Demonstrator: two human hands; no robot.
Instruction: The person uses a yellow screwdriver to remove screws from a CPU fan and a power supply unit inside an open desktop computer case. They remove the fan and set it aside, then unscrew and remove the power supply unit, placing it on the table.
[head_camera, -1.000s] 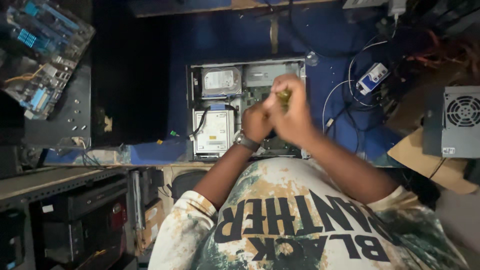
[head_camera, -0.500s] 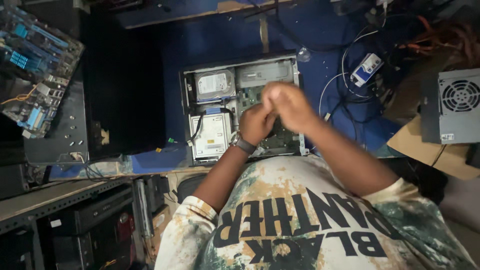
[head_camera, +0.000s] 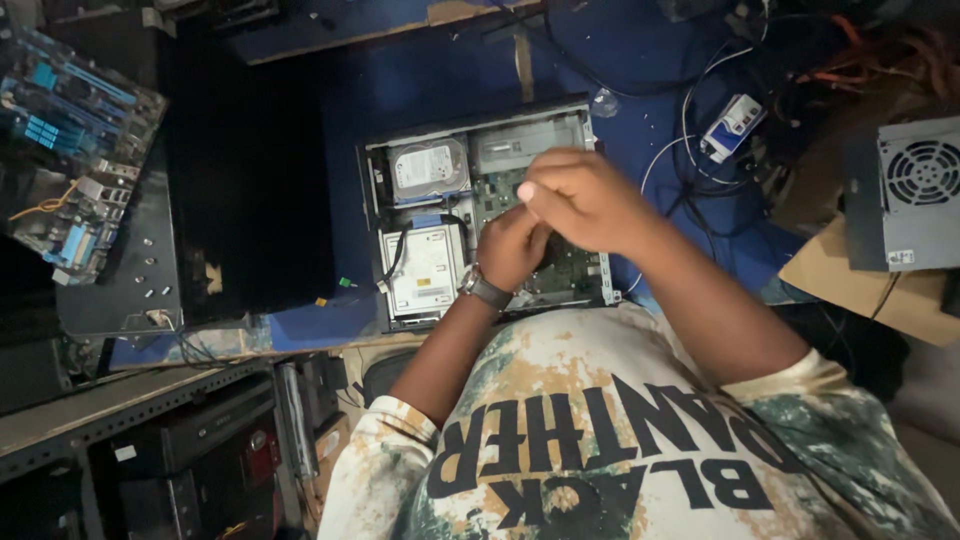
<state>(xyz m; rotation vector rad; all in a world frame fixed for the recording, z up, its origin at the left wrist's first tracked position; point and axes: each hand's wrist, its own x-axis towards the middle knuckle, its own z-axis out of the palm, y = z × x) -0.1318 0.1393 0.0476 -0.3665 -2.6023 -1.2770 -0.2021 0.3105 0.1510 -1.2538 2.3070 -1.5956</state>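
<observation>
Both hands are hovering together over the open computer case (head_camera: 480, 135). The left hand (head_camera: 512, 250) is curling loosely beside the right hand (head_camera: 580, 200), which is closing into a fist; whether either is gripping anything, I cannot tell. A hard drive (head_camera: 428, 168) is lying just left of them.

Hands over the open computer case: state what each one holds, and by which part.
It cannot be told. The left hand and right hand are closed together above the open computer case, hiding whatever is between them.
</observation>
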